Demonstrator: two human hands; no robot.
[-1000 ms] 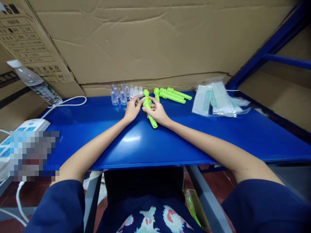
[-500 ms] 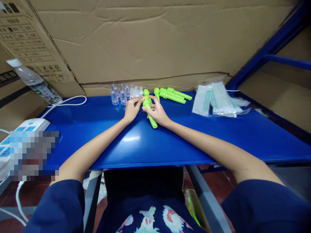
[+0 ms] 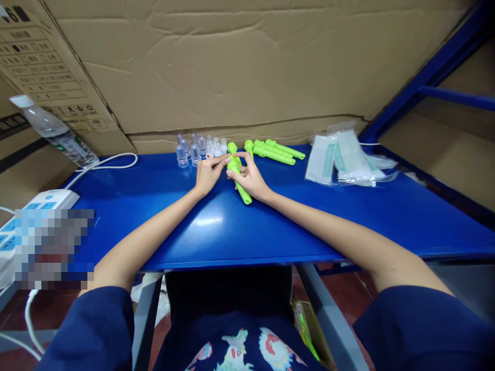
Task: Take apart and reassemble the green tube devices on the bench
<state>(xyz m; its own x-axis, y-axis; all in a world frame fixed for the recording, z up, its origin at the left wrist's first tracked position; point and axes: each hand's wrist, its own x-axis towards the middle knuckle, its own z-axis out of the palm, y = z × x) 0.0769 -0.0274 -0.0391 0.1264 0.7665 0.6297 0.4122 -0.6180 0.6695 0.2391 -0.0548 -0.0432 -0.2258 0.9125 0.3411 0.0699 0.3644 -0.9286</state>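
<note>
A lime-green plastic handle (image 3: 243,194), tube-shaped with a wider upper end, slants over the desk in my right hand (image 3: 253,179). The fingers and thumb of that hand are wrapped round its middle. My left hand (image 3: 208,174) is closed in a pinch at the handle's upper end, its fingertips meeting the right index finger there. Whether a smaller part sits between those fingertips is hidden. Just behind the hands lies another green piece (image 3: 232,148). Clear plastic domed caps (image 3: 195,152) and small white-based bulbs (image 3: 217,149) stand left of it.
Several more green handles (image 3: 279,153) lie at the back, right of the hands. Clear plastic packets (image 3: 358,159) rest farther right. A water bottle (image 3: 58,135), a white cable (image 3: 119,161) and a power strip (image 3: 58,198) occupy the left. Cardboard (image 3: 232,67) walls the desk's back.
Both hands stay at nearly the same place on the green handle. The left hand and its fingertips shift very slightly; nothing else visibly moves.
</note>
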